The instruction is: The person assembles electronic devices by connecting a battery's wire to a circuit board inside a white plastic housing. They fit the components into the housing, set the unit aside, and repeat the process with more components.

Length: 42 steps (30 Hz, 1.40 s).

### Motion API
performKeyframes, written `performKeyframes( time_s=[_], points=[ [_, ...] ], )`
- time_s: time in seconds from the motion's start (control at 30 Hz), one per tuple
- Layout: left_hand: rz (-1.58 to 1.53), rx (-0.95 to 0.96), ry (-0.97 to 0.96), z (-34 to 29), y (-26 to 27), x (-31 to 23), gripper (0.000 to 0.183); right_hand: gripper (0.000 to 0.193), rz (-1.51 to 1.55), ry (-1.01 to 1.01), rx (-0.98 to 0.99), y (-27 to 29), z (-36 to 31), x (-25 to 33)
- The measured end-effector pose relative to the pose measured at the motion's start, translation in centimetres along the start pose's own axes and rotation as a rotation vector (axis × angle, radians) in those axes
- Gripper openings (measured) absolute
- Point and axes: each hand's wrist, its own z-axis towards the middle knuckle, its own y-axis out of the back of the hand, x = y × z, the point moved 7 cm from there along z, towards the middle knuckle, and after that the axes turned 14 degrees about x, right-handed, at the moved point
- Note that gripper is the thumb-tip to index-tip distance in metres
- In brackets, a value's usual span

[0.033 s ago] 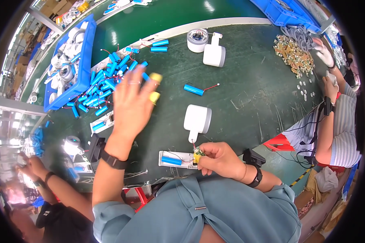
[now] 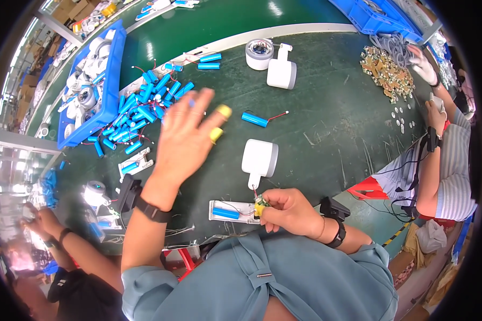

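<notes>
My left hand hovers over the table with fingers spread and nothing in its grasp, just right of a pile of blue battery cells. Yellow covers sit on two of its fingertips. Low in the middle, my right hand pinches a small green circuit board with thin wires. The board is at the right end of an open white handle shell, in which a blue battery lies. Just above, a white round housing rests with its neck toward the board. A single wired battery lies beyond it.
A blue crate of white parts stands at the left. Two more white housings sit at the back. At the right are piled circuit boards, grey rings and a co-worker's gloved hand. Another person works at the lower left.
My left hand has moved right, away from the battery pile, its fingers still spread. My right hand keeps its pinch on the board. The co-worker's gloved hand at the right has shifted slightly.
</notes>
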Motion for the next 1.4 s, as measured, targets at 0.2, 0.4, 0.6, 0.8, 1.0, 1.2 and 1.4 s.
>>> performKeyframes(
  time_s=[0.2,0.4,0.6,0.8,1.0,1.2,1.4],
  points=[
    [0.026,0.025,0.006,2.7,-2.0,0.2,0.043,0.008,-0.001,0.016,0.050,-0.8,0.4,-0.2],
    [-1.076,0.296,0.038,-3.9,0.3,-2.1,0.025,0.006,0.027,0.021,0.068,-0.1,0.5,-0.2],
    [-1.618,0.683,0.290,-9.8,-2.3,-6.7,0.019,0.010,-0.018,0.074,0.092,-0.8,1.3,0.3],
    [-1.690,0.507,0.472,-10.8,-3.3,-6.1,0.013,0.016,-0.058,0.173,0.151,-1.3,1.5,0.6],
    [-1.599,0.238,0.465,-11.8,-3.2,-5.2,0.017,0.020,0.054,0.187,0.167,-1.9,1.5,0.3],
    [-1.449,0.236,0.406,-11.1,-2.3,-5.8,0.018,0.019,0.032,0.138,0.183,-1.9,1.7,-0.2],
    [-1.155,0.109,0.346,-10.6,-0.7,-5.9,0.021,0.018,-0.078,0.150,0.117,-2.1,1.9,0.2]
  ],
)
